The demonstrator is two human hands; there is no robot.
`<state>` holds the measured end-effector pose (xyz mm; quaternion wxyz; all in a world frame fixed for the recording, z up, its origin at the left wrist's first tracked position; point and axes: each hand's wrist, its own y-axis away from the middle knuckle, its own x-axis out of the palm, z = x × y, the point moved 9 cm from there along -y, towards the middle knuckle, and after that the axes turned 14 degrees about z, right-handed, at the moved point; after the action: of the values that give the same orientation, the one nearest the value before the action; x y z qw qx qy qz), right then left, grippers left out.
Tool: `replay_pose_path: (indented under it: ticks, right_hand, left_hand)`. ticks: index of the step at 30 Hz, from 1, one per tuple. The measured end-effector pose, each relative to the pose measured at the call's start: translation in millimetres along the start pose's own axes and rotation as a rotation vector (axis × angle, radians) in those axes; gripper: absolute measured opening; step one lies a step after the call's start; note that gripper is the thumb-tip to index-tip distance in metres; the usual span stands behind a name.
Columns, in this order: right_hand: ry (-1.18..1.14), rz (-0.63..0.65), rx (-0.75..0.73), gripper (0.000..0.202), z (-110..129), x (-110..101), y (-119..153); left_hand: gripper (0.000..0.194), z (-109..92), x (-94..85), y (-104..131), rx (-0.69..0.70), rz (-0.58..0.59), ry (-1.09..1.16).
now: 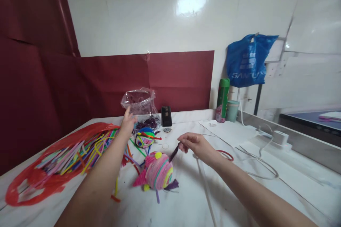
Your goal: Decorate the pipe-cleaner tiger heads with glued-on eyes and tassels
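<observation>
My right hand (193, 144) pinches a dark purple tuft (174, 153) at the upper right side of a pink craft fish (158, 172). The fish lies on the table, wound in pink, teal and yellow strands, with a second purple tuft (172, 184) at its lower right. My left hand (129, 122), a little blurred, is stretched forward with its fingers apart, beside a clear plastic bag (141, 101) with dark purple strands (149, 122) at its bottom. Just right of that hand sits a smaller multicoloured craft piece (145, 139).
A red plastic bag (34, 197) with many coloured pipe cleaners (77, 154) lies at left. At the back are a black box-like object (166, 116) and a small round grey disc (167, 129). A green spray can (222, 101), a teal cup (232, 111) and cables (262, 163) are at right.
</observation>
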<state>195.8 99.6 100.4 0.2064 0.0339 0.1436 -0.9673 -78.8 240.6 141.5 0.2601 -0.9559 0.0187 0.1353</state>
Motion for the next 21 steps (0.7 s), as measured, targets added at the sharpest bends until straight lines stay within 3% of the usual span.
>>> replay_pose_path:
  ticks: [4,8,12,15,18,21]
  right_hand:
    - [-0.09,-0.09,0.05,0.022,-21,-22,9]
    - [-0.204,-0.161,0.045,0.02,-35,-40,6]
    - [-0.282,-0.169,0.018,0.017,-43,-41,-7]
    - [-0.292,-0.154,0.026,0.013,-51,-35,-16]
    - [-0.271,-0.156,0.044,0.011,-60,-32,-19]
    - [-0.236,-0.149,0.066,0.009,-65,-32,-18]
  left_hand:
    - [0.059,2,0.9,-21,-0.049,0.083,-0.174]
    - [0.03,22,20.0,-9,-0.133,0.224,-0.278]
    - [0.029,35,31.0,10,-0.169,0.268,-0.3]
    - [0.033,36,21.3,21,-0.141,0.167,-0.297]
    - [0.035,34,-5.4,34,-0.14,-0.04,-0.313]
    - [0.033,16,-25.3,58,-0.127,-0.182,-0.319]
